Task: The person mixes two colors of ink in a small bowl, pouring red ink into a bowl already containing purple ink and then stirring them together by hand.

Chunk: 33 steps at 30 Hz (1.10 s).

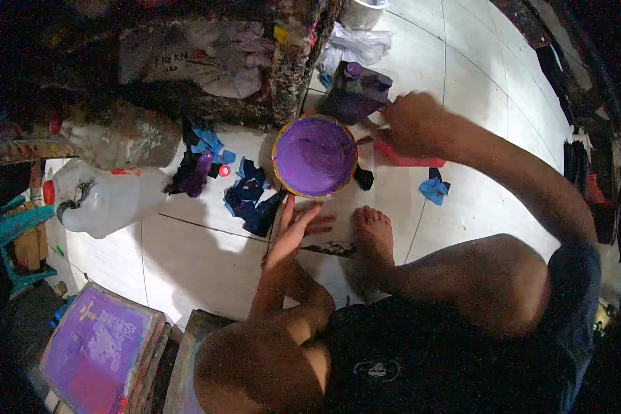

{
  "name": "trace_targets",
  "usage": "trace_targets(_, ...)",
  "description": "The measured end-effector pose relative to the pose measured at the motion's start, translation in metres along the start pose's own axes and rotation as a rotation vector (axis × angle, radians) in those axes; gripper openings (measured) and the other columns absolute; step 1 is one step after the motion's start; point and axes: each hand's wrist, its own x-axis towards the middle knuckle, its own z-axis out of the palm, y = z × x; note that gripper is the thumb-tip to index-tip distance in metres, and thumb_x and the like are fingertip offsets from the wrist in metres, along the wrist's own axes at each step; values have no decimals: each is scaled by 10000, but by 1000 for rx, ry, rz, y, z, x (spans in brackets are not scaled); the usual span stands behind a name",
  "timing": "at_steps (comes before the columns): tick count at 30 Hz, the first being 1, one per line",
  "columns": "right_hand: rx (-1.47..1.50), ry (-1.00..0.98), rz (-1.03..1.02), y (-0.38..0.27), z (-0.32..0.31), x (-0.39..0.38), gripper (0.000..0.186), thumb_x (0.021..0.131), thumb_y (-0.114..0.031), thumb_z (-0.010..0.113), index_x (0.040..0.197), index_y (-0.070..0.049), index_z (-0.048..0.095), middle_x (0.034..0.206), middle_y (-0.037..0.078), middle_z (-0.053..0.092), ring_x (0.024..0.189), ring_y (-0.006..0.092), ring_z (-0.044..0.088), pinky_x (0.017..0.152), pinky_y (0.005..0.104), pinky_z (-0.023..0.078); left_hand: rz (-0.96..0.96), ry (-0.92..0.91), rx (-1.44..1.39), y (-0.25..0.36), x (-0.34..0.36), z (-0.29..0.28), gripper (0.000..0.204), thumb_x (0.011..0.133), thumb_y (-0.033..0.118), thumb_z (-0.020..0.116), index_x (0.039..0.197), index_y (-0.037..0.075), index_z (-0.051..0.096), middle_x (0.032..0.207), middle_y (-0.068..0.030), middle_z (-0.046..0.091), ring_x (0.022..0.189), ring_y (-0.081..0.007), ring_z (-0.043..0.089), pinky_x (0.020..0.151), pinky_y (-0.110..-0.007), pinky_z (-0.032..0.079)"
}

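Note:
A round tub of purple paint (313,157) with a paint-stained yellowish rim stands on the tiled floor in front of me. At its near side is my left hand (298,224), fingers spread, the fingertips close to the rim; whether they touch it I cannot tell. To the right of the tub, my right hand (412,123) is closed around a thin stick-like tool (366,140). Its lower end reaches the tub's right rim, and its exact kind is unclear. Just behind the tub sits a dark jerrycan (357,93) with a purple cap, partly behind my right hand.
Dark and blue scraps (254,200) lie left of the tub, beside a red cap (224,170). A large translucent jug (117,196) lies on its side farther left. Purple-covered frames (96,348) lean at lower left. A red object (407,157) lies under my right wrist.

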Motion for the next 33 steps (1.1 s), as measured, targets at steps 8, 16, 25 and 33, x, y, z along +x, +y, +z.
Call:
trace_targets(8,665,538,152,57,59,37,861,742,-313,884,1362,-29,359,1245,301,598,1146,425,623,949,450,524,85,-272,586,123,-18,16,376,926,157,742,1228,-44,643,983,-112,743,857,-131,709,656,-257,545)
trace_targets(16,873,773,-61,71,20,43,609,711,-192,896,1175,27,568,1014,197,717,956,308,709,850,390,556,1105,-5,1019,231,-16,115,282,871,71,750,1148,34,716,1115,-110,733,981,-192,713,864,-311,555)
trace_targets(25,769,886,-164,63,5,-13,651,687,-77,853,1268,-19,565,1160,191,662,1087,339,660,946,397,523,1291,235,1050,251,-28,140,316,852,50,756,1166,58,720,1125,-133,727,974,-229,717,861,-331,563)
trace_targets(33,744,925,-278,20,-18,-84,678,704,-107,835,1321,-71,555,1202,172,644,1088,394,652,914,427,547,1368,82,1121,275,-67,157,559,775,150,825,1304,92,656,1300,-112,660,1173,-305,638,1021,-404,498)
